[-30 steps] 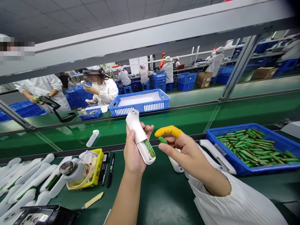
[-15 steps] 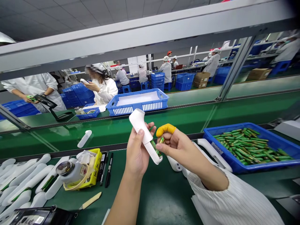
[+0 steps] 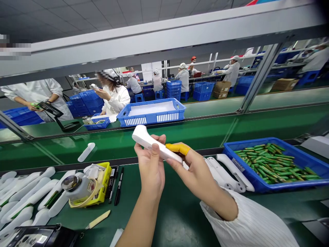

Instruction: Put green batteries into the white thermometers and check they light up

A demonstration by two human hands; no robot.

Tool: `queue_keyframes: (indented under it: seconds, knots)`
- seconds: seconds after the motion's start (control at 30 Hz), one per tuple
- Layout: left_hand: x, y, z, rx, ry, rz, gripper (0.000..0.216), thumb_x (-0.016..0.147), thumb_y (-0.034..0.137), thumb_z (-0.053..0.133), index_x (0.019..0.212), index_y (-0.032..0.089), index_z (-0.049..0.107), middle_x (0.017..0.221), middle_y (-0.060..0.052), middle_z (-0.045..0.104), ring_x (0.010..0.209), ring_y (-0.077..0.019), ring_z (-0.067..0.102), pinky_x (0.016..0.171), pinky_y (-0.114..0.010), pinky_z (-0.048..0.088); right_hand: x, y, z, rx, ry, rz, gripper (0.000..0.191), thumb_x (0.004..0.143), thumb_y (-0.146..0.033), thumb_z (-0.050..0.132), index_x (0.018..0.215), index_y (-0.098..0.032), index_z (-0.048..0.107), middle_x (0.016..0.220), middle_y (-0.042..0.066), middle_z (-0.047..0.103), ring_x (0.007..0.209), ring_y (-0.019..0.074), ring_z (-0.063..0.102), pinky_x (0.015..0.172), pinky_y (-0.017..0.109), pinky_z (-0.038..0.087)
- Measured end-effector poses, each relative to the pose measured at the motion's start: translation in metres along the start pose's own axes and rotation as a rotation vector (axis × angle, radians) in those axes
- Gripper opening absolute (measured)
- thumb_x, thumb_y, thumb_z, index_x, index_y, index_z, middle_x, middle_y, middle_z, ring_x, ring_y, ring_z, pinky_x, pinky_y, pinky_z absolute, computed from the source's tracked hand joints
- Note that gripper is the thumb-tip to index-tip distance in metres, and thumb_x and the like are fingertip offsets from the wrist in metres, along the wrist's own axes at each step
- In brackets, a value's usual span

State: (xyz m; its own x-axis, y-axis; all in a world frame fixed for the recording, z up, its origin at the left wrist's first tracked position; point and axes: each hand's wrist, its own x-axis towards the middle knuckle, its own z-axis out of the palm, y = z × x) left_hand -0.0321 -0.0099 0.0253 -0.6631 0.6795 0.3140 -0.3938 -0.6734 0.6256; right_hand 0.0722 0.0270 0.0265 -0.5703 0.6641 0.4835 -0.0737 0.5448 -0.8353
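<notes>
A white handheld forehead thermometer (image 3: 150, 141) is held up in front of me, its head to the upper left and its handle sloping down to the right. My left hand (image 3: 151, 164) is closed around its middle, thumb on the near side. At the handle's lower end, my right hand (image 3: 191, 168) grips it between the thumb and an index finger in a yellow finger cot (image 3: 180, 148). The handle's battery side is turned away, so its batteries are hidden. More white thermometer bodies (image 3: 218, 173) lie just behind my right hand.
A blue bin (image 3: 259, 188) of green batteries (image 3: 272, 163) stands at right. Many white thermometer bodies (image 3: 31, 199) lie at left beside a yellow basket (image 3: 105, 185), pens (image 3: 118, 188) and a knife (image 3: 99, 219). A white cover (image 3: 86, 152) rests on the green belt. Co-workers sit beyond.
The thermometer has tipped toward level and turned, so its open battery slot no longer shows. My right fingers have moved from a battery at the slot onto the handle's end.
</notes>
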Motion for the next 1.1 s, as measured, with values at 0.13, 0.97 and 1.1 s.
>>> queue_keyframes:
  seconds: [0.13, 0.97, 1.1]
  knots:
    - [-0.001, 0.006, 0.002, -0.009, -0.167, -0.051, 0.04, 0.081, 0.035, 0.065, 0.115, 0.022, 0.051, 0.106, -0.004, 0.065, 0.111, -0.0198, 0.059, 0.101, -0.034, 0.042, 0.006, -0.001, -0.006, 0.207, 0.033, 0.126, 0.023, 0.083, -0.033, 0.061, 0.1, -0.018, 0.059, 0.098, 0.006, 0.066, 0.09, 0.0209, 0.06, 0.079, 0.033, 0.048]
    - [0.011, 0.001, -0.021, 0.21, -0.431, -0.074, 0.055, 0.065, 0.054, 0.073, 0.109, 0.023, 0.064, 0.1, -0.005, 0.064, 0.097, -0.0212, 0.061, 0.09, -0.031, 0.049, 0.006, 0.002, -0.012, 0.1, -0.111, 0.101, 0.043, 0.088, -0.054, 0.046, 0.071, -0.015, 0.054, 0.062, -0.002, 0.044, 0.056, 0.01, 0.038, 0.051, 0.024, 0.029]
    - [0.01, 0.001, -0.02, 0.357, -0.427, -0.212, 0.059, 0.073, 0.042, 0.071, 0.127, 0.024, 0.053, 0.103, -0.006, 0.065, 0.096, -0.021, 0.061, 0.078, -0.025, 0.051, 0.01, 0.008, -0.009, 0.054, -0.041, 0.107, 0.042, 0.089, -0.054, 0.045, 0.073, -0.015, 0.054, 0.064, -0.002, 0.045, 0.058, 0.0105, 0.04, 0.053, 0.024, 0.031]
